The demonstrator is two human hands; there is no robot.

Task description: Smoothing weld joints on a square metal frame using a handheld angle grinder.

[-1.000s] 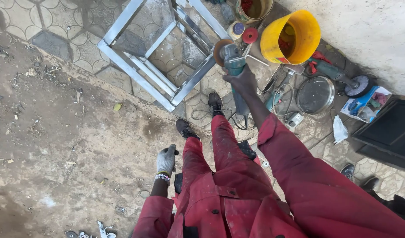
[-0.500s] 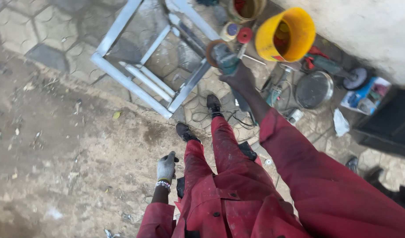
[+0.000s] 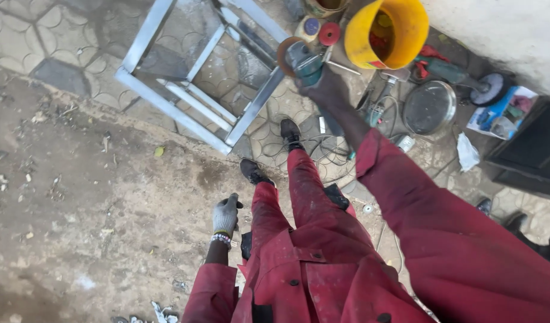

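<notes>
Wore dusty red coverall [image 3: 323, 263], buttoned, long sleeves. Grey glove on left hand [image 3: 226, 214], beaded bracelet [image 3: 221, 238] at wrist. Black shoes [image 3: 291, 133]. Right hand [image 3: 328, 91] bare.

A person stands on bare ground at the edge of paving, the right hand [image 3: 330, 91] stretched forward gripping an angle grinder [image 3: 301, 60] just beside a metal frame [image 3: 194, 96] lying ahead to the left. A bucket [image 3: 389, 33] stands right of the grinder, a round pan [image 3: 429, 106] further right. The left hand [image 3: 226, 215] hangs beside the left leg.
</notes>
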